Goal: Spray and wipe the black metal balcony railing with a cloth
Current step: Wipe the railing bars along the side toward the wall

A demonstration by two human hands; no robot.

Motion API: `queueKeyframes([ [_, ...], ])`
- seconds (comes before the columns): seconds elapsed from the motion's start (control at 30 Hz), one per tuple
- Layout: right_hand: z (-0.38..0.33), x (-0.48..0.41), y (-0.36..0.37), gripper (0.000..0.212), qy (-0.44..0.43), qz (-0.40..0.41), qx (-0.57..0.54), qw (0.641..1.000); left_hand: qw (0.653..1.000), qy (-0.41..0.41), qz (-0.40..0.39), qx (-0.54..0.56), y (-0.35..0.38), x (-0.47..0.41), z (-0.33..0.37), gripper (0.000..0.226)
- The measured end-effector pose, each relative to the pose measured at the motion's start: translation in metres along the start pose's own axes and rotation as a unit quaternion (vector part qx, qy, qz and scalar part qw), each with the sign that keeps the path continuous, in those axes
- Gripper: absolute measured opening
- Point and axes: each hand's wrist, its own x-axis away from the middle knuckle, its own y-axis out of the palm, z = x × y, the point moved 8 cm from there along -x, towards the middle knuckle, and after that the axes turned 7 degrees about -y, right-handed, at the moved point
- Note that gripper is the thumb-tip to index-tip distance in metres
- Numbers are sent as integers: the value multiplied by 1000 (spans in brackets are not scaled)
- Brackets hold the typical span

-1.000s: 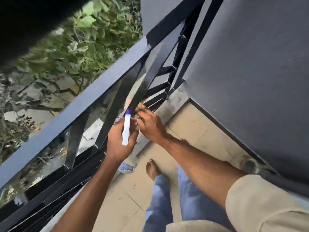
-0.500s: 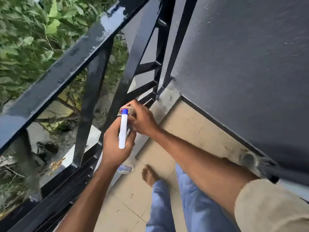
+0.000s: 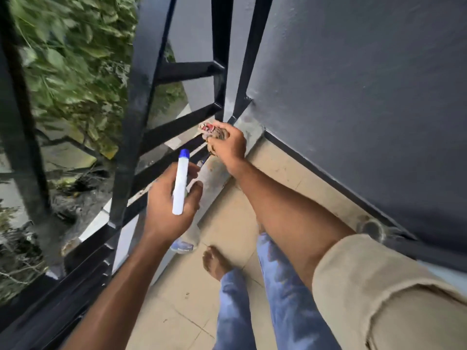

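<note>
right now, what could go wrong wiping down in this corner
The cloth, bunched in the right hand, sits at an open gap between the low railing bars; it could slip through and fall outside. The spray bottle in the left hand hangs beside a gap too. Drips on the tiles could be slick under the bare foot.

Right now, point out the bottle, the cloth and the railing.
bottle (image 3: 180, 188): head view, white body below the blue cap.
cloth (image 3: 211, 129): head view, its bunched, red-marked end.
railing (image 3: 142, 84): head view, the wide upright bar.
</note>
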Motion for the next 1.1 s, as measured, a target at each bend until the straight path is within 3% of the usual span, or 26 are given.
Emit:
queueKeyframes([
  [0.13, 8, -9, -13, 30, 45, 48, 1, 998, 1000, -10, -12, 2, 6, -5, -4, 18],
  [0.37, -1, -8, -19, 23, 31, 61, 40, 997, 1000, -16, 1, -5, 2, -8, -10, 21],
  [0.7, -21, 2, -35, 34, 23, 141, -101, 985, 1000, -7, 10, -8, -6, 2, -9, 14],
  [0.97, -18, 3, -23, 18, 103, 121, -10, 987, 1000, 17, 17, -13, -12, 11, -20, 21],
  [1.1, -35, 15, -25, 26, 92, 147, -106, 979, 999, 25, 18, -12, -21, 16, -16, 19],
])
